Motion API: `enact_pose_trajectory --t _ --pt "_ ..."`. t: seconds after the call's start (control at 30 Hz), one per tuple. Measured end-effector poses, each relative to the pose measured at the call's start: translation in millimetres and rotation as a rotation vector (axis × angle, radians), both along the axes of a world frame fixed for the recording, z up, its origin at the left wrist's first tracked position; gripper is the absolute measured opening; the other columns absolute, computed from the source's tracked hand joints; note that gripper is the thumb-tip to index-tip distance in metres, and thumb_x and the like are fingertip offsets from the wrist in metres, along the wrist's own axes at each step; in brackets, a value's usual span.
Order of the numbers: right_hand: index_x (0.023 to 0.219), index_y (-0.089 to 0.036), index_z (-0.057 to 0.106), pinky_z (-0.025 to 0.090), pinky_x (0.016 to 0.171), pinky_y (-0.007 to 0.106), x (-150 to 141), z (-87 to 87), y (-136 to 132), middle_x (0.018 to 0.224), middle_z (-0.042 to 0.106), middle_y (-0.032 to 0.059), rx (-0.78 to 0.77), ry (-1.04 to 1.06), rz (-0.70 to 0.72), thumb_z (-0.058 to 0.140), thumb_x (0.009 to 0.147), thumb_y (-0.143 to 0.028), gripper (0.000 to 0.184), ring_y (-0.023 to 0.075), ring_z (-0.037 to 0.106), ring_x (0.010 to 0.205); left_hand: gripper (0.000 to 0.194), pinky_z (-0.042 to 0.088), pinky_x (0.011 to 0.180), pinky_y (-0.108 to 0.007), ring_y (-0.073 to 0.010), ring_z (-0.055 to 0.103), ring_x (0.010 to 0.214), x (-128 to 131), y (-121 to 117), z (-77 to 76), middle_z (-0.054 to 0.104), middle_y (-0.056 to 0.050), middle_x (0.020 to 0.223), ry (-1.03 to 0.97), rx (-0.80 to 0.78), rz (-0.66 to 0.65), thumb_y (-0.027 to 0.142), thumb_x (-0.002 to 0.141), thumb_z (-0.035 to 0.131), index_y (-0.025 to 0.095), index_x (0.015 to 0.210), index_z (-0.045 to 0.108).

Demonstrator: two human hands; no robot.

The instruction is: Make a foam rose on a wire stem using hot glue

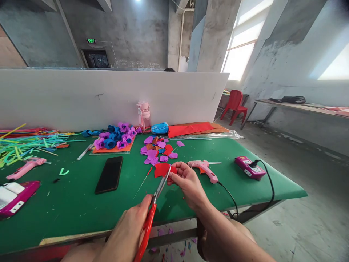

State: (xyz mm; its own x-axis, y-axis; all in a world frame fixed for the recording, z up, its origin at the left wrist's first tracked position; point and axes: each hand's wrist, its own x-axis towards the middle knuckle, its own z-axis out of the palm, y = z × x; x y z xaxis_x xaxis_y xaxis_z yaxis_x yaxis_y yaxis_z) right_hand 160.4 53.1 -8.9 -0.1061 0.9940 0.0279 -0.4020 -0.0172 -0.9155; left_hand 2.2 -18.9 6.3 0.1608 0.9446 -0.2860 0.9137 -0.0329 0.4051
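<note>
My left hand [130, 227] is closed around the red handles of a pair of scissors [151, 218]. Their blades point up and away, with the tips against a piece of red crepe paper [161, 170]. The fingertips of my right hand [188, 183] pinch the paper's right edge. Just beyond lies a scatter of cut petals [151, 153] in purple, red, blue and brown. A thin stem with a red tip [144, 181] rests left of the blades. Beside my right hand is a pink glue gun [204, 167].
A black phone [109, 175] lies at left, below purple and blue paper flowers [111, 140]. A pink bottle [144, 116] stands by the white partition [109, 94]. The magenta power strip [250, 168] trails a cable over the right edge. Colourful strips [32, 142] heap up far left.
</note>
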Motion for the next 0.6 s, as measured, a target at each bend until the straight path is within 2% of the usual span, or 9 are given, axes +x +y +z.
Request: enact_pose_trajectory --t 0.23,0.4,0.53,0.6 --pt "0.079 -0.016 0.055 0.047 0.055 0.021 2 0.6 0 0.067 0.064 -0.0015 -0.008 -0.006 0.006 0.074 0.062 -0.028 0.028 0.0087 0.056 0.055 0.01 0.016 0.042 -0.022 -0.0086 0.026 0.042 -1 0 0.7 0.028 0.008 0.046 -0.14 0.04 0.047 0.018 0.073 0.041 0.021 0.081 0.045" --pt "0.072 -0.016 0.058 0.048 0.055 0.021 4 -0.2 0 0.064 0.06 -0.0027 -0.045 0.007 -0.003 0.076 0.06 -0.03 0.026 0.008 0.055 0.053 0.007 0.017 0.04 -0.019 -0.0068 0.024 0.041 -6 0 -5.3 0.027 0.009 0.046 -0.255 0.028 0.131 0.025 0.075 0.042 0.02 0.078 0.047" --pt "0.075 -0.016 0.06 0.049 0.056 0.022 6 -2.7 3 0.064 0.06 -0.0025 -0.057 0.04 -0.004 0.075 0.061 -0.031 0.026 0.0086 0.056 0.054 0.026 0.027 0.037 -0.017 -0.0075 0.036 0.035 -11 0 -10.2 0.041 0.008 0.045 -0.428 -0.091 0.148 0.041 0.078 0.042 0.019 0.091 0.047" --pt "0.077 -0.016 0.061 0.05 0.059 0.023 8 -3.7 5 0.065 0.061 -0.0016 -0.051 0.05 -0.007 0.075 0.062 -0.032 0.026 0.0095 0.057 0.057 0.038 0.033 0.035 -0.018 -0.0087 0.041 0.035 -16 1 -7.8 0.052 0.005 0.052 -0.546 -0.153 0.155 0.048 0.078 0.04 0.019 0.102 0.044"
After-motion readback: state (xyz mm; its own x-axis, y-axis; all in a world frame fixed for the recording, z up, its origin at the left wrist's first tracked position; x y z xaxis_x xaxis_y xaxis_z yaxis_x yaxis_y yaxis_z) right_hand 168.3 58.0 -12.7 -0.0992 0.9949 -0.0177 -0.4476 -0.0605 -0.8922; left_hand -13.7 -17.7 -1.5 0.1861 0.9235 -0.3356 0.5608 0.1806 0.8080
